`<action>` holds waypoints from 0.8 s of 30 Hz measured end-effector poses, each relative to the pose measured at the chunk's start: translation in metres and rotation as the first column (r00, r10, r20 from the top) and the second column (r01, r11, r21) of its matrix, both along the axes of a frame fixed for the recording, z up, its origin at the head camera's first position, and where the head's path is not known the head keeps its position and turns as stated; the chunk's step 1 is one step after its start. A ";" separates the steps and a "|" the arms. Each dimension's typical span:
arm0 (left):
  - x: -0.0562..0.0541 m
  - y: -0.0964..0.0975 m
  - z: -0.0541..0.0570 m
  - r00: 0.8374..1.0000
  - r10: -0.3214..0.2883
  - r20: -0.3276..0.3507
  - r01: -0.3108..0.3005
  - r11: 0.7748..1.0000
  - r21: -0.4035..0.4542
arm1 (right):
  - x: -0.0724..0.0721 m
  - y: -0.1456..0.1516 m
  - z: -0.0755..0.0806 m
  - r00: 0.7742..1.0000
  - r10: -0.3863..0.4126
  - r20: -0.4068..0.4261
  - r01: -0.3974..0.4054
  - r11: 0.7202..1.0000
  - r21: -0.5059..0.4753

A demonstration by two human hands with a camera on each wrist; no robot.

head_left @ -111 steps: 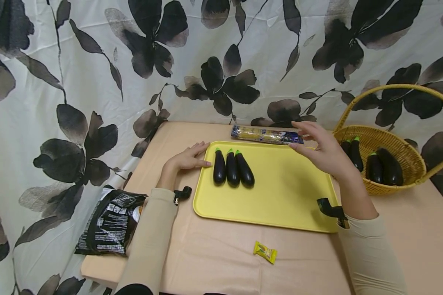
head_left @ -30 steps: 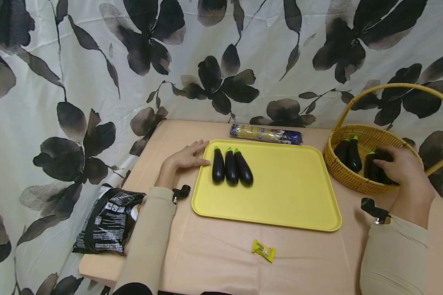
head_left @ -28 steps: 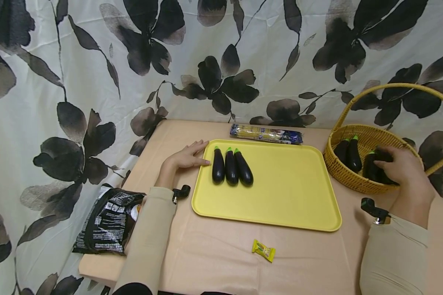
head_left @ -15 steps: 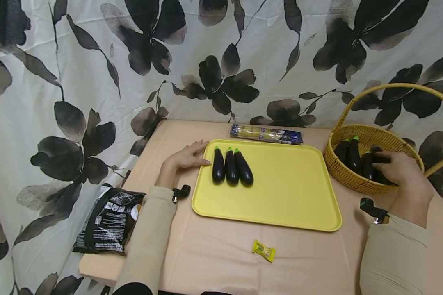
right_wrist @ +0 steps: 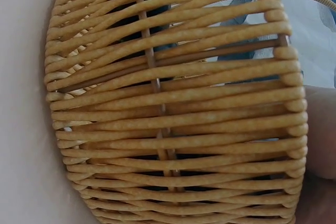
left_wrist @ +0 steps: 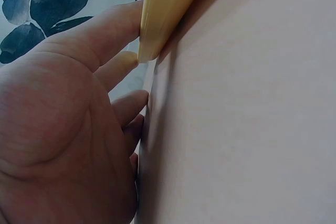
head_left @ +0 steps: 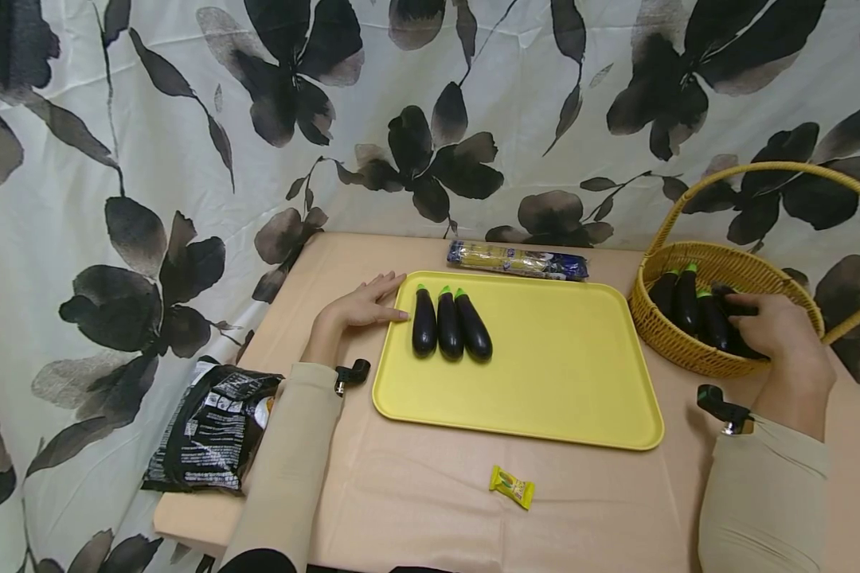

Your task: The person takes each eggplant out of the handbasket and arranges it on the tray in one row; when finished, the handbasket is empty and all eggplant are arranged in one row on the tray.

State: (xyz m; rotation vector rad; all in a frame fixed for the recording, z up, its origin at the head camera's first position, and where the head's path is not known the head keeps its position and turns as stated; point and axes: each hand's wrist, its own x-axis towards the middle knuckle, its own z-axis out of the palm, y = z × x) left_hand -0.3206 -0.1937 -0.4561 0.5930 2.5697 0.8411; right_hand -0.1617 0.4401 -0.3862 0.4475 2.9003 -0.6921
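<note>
Three dark eggplants (head_left: 449,326) with green tips lie side by side at the left of the yellow tray (head_left: 566,366). My left hand (head_left: 358,306) rests at the tray's left edge with its fingers extended and touches the rim. In the left wrist view, the same hand (left_wrist: 63,108) touches the tray's edge (left_wrist: 157,19). My right hand (head_left: 784,330) reaches into the wicker basket (head_left: 659,338) and holds an eggplant (head_left: 745,344) at the right; its fingertips are hidden. Several other eggplants (head_left: 684,301) lie beside it. Only the basket's woven side (right_wrist: 178,114) and part of the hand show in the right wrist view.
A long clear and blue packet (head_left: 517,261) lies behind the tray. In front of the tray is a small yellow wrapped candy (head_left: 512,487). A black bag (head_left: 218,430) stands at the table's left edge. The basket's tall handle (head_left: 774,167) arches over its opening.
My right hand has gone from above the tray into the basket. There, the eggplants by it have shifted slightly left, against the others. The left hand has stayed at the tray.
</note>
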 end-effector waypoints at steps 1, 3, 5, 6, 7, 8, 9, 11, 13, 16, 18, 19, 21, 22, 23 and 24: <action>0.000 0.000 0.000 1.000 0.000 -0.001 0.000 1.000 0.000 | 0.000 0.000 0.000 1.000 -0.002 -0.004 0.002 1.000 -0.006; 0.000 0.000 0.000 1.000 0.000 -0.004 0.000 1.000 -0.001 | 0.001 -0.001 -0.001 1.000 -0.003 -0.028 0.002 1.000 -0.016; -0.001 0.000 -0.001 1.000 -0.001 -0.005 0.001 1.000 -0.002 | 0.000 -0.001 -0.002 0.998 -0.003 -0.066 0.000 0.999 -0.034; 0.000 0.000 -0.001 1.000 -0.001 -0.006 0.001 1.000 -0.002 | 0.000 -0.001 -0.003 0.996 -0.003 -0.088 -0.001 0.999 -0.042; 0.000 0.000 -0.001 1.000 -0.002 -0.007 0.002 1.000 -0.003 | 0.000 -0.001 -0.004 0.994 -0.007 -0.110 0.001 0.999 -0.055; 0.000 0.000 -0.001 1.000 -0.002 -0.008 0.002 1.000 -0.004 | 0.000 -0.001 -0.005 0.991 -0.011 -0.136 0.003 0.998 -0.059; 0.000 0.000 -0.001 1.000 -0.002 -0.008 0.002 1.000 -0.004 | -0.001 -0.001 -0.006 0.988 -0.018 -0.156 0.007 0.998 -0.069; 0.000 0.000 -0.001 1.000 -0.002 -0.006 0.002 1.000 -0.003 | -0.001 -0.002 -0.007 0.983 -0.027 -0.183 0.014 0.997 -0.075; 0.001 -0.001 0.000 1.000 -0.003 -0.004 0.003 1.000 -0.002 | -0.002 -0.002 -0.007 0.980 -0.041 -0.196 0.024 0.996 -0.090; 0.001 -0.001 0.000 1.000 -0.003 0.001 0.003 1.000 0.000 | -0.002 -0.004 -0.005 0.976 -0.050 -0.214 0.028 0.994 -0.107; 0.000 -0.001 0.000 1.000 -0.005 0.000 0.005 1.000 -0.001 | -0.002 -0.005 -0.004 0.970 -0.056 -0.237 0.030 0.993 -0.112; 0.000 -0.001 0.000 1.000 -0.005 0.000 0.005 1.000 -0.002 | -0.002 -0.007 -0.003 0.965 -0.060 -0.256 0.031 0.993 -0.113; 0.000 -0.001 0.000 1.000 -0.005 0.000 0.005 1.000 -0.002 | -0.002 -0.010 0.000 0.953 -0.067 -0.294 0.035 0.993 -0.113; -0.001 -0.001 0.000 1.000 -0.006 -0.001 0.006 1.000 -0.001 | -0.001 -0.012 0.002 0.947 -0.071 -0.314 0.036 0.993 -0.116; -0.001 -0.001 -0.001 1.000 -0.007 -0.001 0.007 1.000 -0.001 | -0.001 -0.014 0.004 0.941 -0.078 -0.331 0.039 0.992 -0.124; -0.001 -0.001 0.000 1.000 -0.006 -0.001 0.006 1.000 0.001 | -0.001 -0.016 0.006 0.935 -0.085 -0.344 0.041 0.990 -0.132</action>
